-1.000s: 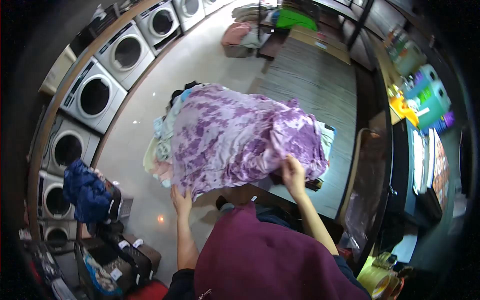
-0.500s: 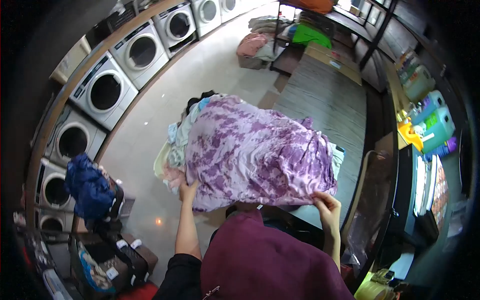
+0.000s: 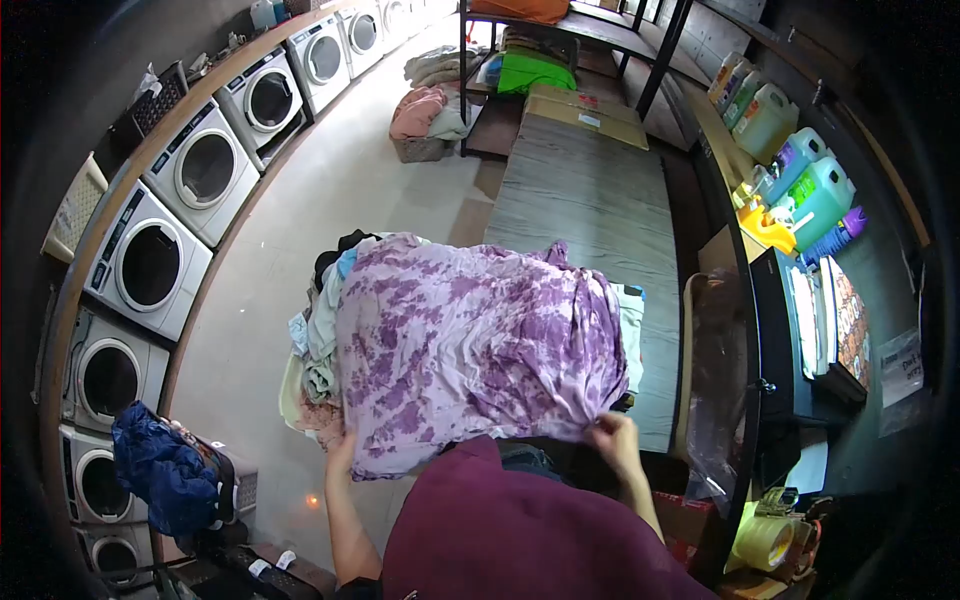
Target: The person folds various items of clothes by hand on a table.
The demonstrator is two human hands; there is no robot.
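Note:
A purple and white tie-dye cloth [image 3: 470, 340] lies spread over a heap of mixed clothes [image 3: 315, 340] on the near end of a long grey table [image 3: 590, 200]. My left hand [image 3: 340, 455] grips the cloth's near left corner. At the near right corner, my right hand [image 3: 615, 440] pinches the hem. Both hands hold the edge close to my body, with my maroon garment [image 3: 520, 540] filling the bottom of the view.
A row of front-loading washing machines [image 3: 150, 265] lines the left wall. Blue clothing [image 3: 160, 480] lies on baskets at lower left. Detergent jugs [image 3: 800, 190] stand on the right counter. More clothes piles [image 3: 425, 110] and a shelf rack [image 3: 560, 40] lie beyond.
My right hand has slid from the cloth's middle out to its near right corner. The cloth has been pulled flatter toward me, and my head has tilted so the view shifted.

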